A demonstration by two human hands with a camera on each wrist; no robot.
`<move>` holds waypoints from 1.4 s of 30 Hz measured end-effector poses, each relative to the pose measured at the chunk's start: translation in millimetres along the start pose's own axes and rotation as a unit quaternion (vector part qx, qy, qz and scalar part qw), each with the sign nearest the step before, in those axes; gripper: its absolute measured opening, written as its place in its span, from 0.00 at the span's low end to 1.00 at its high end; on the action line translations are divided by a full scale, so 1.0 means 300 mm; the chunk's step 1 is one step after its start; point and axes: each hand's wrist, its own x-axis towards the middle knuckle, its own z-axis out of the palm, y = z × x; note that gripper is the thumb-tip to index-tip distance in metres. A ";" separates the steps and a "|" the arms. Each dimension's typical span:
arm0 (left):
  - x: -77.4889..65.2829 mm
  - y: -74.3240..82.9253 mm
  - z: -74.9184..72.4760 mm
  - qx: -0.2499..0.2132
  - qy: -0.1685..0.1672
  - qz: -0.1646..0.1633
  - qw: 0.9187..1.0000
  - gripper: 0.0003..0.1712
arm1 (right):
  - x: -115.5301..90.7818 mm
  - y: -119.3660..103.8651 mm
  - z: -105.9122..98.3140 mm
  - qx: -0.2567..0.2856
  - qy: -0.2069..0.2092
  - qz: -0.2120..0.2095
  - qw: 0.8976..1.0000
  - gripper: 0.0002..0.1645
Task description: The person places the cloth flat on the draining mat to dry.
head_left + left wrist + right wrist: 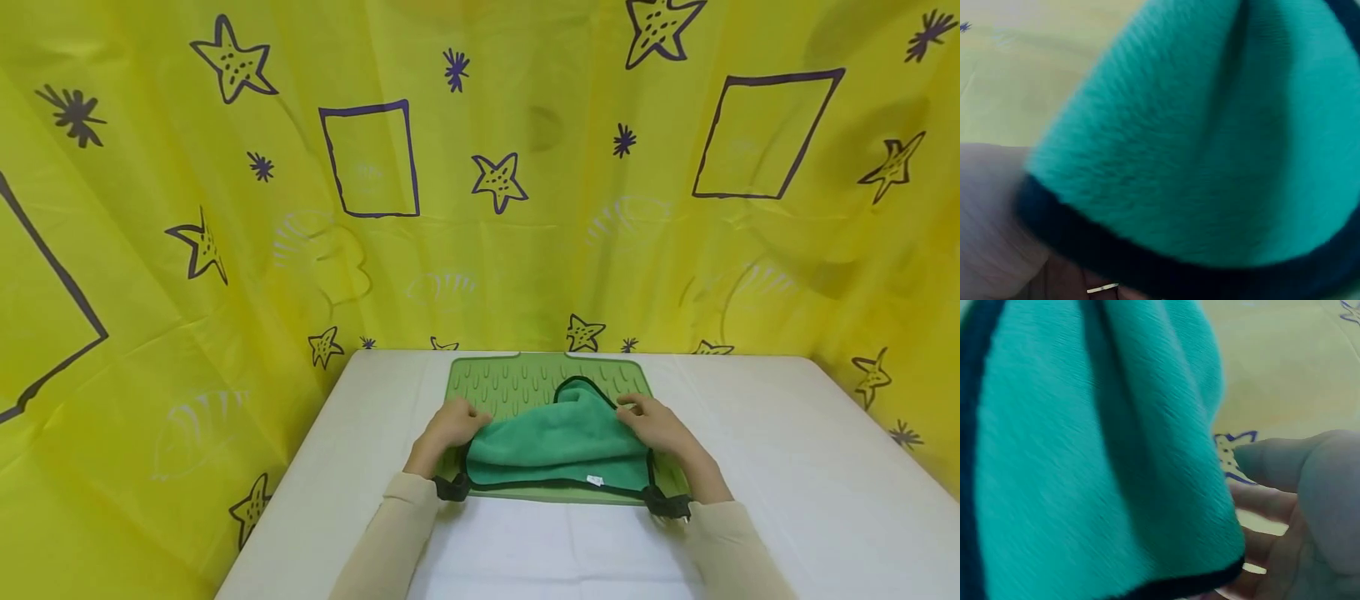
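A green plush cloth with dark edging and a small white tag is partly folded, one corner pointing up at the back. My left hand grips its left end; in the left wrist view the cloth covers most of the fingers. On the other side, my right hand is at the cloth's right edge. The right wrist view shows the thumb standing apart from the cloth, with some fingertips behind its edge. Beneath the cloth lies a light-green ridged mat.
The mat lies on a white-covered table. A yellow curtain printed with stars and squares hangs behind the table and along both sides. A dark strap is around the left wrist, another around the right.
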 end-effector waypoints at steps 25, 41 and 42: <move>0.011 0.021 -0.043 -0.082 0.126 -0.017 0.989 0.06 | -0.058 0.011 -0.131 0.015 -0.041 -0.042 0.998 0.31; -0.002 0.015 -0.023 0.028 0.024 -0.021 0.999 0.10 | -0.039 0.040 -0.084 -0.024 -0.096 -0.028 0.995 0.16; 0.000 0.018 -0.017 0.022 0.034 -0.013 0.999 0.13 | -0.037 0.036 -0.080 -0.028 -0.081 -0.033 0.996 0.16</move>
